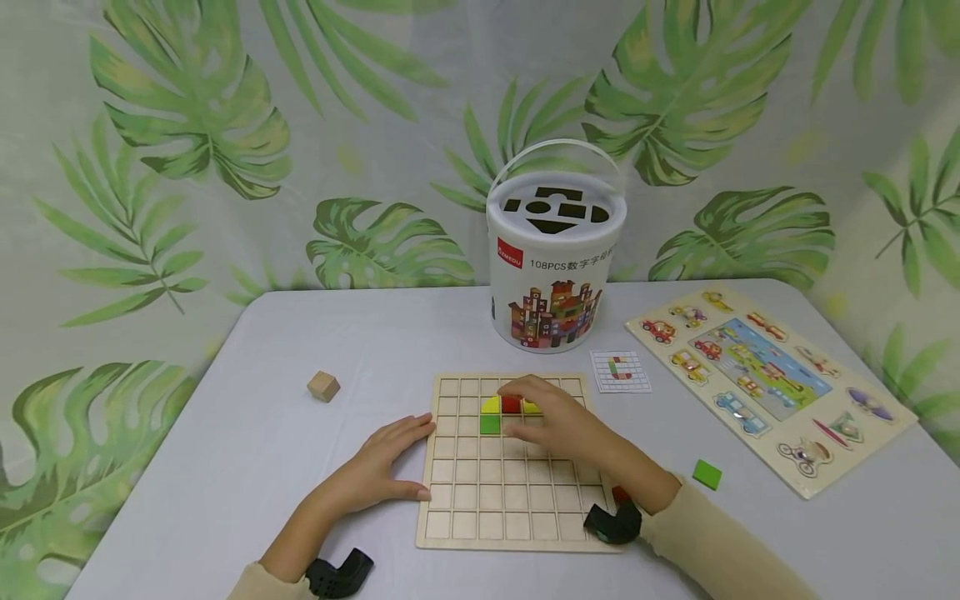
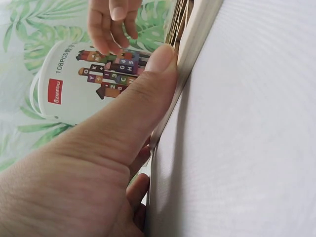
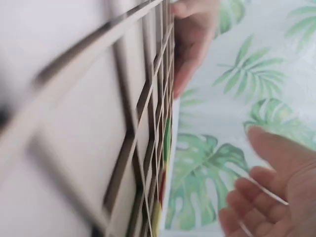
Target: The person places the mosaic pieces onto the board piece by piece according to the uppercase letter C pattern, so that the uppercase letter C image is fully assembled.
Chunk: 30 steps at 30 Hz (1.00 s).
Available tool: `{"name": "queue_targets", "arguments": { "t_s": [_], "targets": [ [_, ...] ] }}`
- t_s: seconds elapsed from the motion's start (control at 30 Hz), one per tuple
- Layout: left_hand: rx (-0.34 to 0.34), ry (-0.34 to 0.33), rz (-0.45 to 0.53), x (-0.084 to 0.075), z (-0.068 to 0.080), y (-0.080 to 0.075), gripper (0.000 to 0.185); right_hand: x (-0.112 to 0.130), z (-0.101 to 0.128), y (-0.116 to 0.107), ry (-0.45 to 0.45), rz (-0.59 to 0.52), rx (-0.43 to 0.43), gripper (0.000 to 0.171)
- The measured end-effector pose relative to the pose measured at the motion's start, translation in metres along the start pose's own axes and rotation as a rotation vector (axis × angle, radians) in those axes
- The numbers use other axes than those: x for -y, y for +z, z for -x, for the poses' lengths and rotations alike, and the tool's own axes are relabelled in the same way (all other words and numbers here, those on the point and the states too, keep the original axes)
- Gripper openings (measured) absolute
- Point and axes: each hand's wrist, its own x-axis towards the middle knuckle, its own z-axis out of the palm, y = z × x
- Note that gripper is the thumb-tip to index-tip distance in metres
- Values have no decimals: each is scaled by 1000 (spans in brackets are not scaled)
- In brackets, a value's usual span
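A wooden grid board [image 1: 510, 492] lies at the middle of the grey table. In its upper rows sit a red piece [image 1: 511, 404], a yellow piece [image 1: 491, 405] and a green piece [image 1: 490, 424]. My right hand [image 1: 547, 421] hovers over them with loosely curved fingers touching by the red piece; the right wrist view shows its palm [image 3: 276, 192] holding nothing. My left hand [image 1: 386, 467] lies flat on the table, its thumb [image 2: 148, 84] pressed against the board's left edge [image 2: 195, 37].
A white block bucket [image 1: 555, 258] stands behind the board. A plain wooden cube [image 1: 323, 386] lies to the left. On the right are a pattern card [image 1: 619, 370], a vehicle puzzle board [image 1: 765, 375] and a loose green tile [image 1: 707, 474].
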Motion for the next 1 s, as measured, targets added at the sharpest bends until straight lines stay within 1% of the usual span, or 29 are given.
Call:
{"name": "queue_targets", "arguments": {
  "t_s": [0.13, 0.23, 0.33, 0.57, 0.7, 0.77, 0.93, 1.0],
  "targets": [
    [2, -3, -6, 0, 0, 0, 89, 1, 17, -17, -26, 26, -102, 56],
    [5, -4, -7, 0, 0, -1, 88, -2, 33, -30, -25, 58, -166, 64],
    [6, -3, -7, 0, 0, -1, 88, -6, 51, -41, -7, 104, -209, 70],
    [3, 2, -15, 1, 0, 0, 88, -18, 91, -63, 41, 211, -291, 76],
    [0, -3, -19, 1, 0, 0, 89, -27, 114, -70, 74, 277, -312, 77],
    [-1, -3, -20, 0, 0, 0, 89, -32, 125, -71, 111, 298, -306, 77],
    [0, -2, -18, 0, 0, 0, 89, -44, 149, -73, 183, 294, -292, 75],
    [2, -4, -17, 0, 0, 0, 89, -48, 157, -72, 189, 275, -295, 73]
  ]
}}
